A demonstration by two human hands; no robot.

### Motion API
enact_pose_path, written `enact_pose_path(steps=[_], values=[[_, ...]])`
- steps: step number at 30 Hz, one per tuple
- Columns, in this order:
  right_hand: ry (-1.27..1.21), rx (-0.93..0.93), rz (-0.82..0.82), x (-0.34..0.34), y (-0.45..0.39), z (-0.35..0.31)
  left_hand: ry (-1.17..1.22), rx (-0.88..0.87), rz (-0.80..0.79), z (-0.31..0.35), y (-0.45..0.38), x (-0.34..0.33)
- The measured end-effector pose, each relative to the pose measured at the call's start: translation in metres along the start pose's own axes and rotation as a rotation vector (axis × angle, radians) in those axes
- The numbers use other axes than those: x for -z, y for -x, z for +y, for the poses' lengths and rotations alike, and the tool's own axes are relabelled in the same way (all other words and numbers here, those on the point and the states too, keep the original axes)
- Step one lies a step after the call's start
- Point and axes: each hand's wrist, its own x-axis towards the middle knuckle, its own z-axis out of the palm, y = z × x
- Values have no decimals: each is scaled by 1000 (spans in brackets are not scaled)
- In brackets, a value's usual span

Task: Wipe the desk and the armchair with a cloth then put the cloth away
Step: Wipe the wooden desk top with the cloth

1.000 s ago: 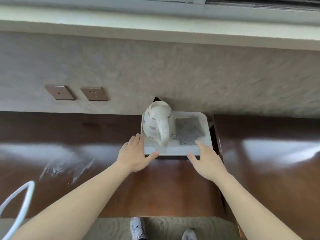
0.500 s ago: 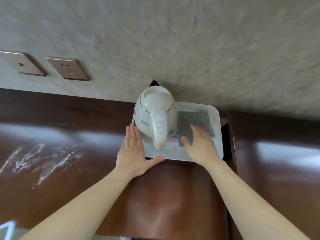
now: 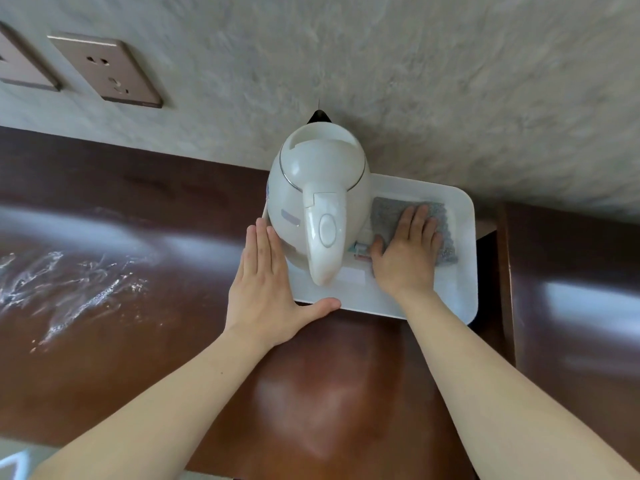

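Note:
A folded grey cloth [image 3: 388,213] lies in a white tray [image 3: 460,271] at the back of the dark brown desk [image 3: 173,323], against the wall. My right hand [image 3: 407,251] rests flat on the cloth with fingers spread, covering most of it. My left hand [image 3: 266,289] lies flat on the desk at the tray's left front corner, fingers along the tray's left edge, thumb along its front edge. It holds nothing. No armchair is in view.
A white electric kettle [image 3: 317,209] stands in the tray's left half, handle towards me. Small sachets [image 3: 358,251] lie beside the cloth. White smears [image 3: 69,282] mark the desk at left. Two wall sockets [image 3: 107,71] sit upper left. A gap [image 3: 491,278] separates a second desk section at right.
My right hand has moved forward from the tray's front edge onto the grey cloth. My head has come closer and lower. The left hand has stayed at the tray's left corner.

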Motion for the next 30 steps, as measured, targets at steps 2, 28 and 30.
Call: enact_pose_path(steps=[2,28,30], values=[[7,19,41,-1,-1,3,9,-4,8,0,0,-1],[-1524,-319,184,132,170,-89,46,-183,-157,-100,64,88],[-1550,-289,147,139,181,-113,43,-140,-125,-117,76,100]])
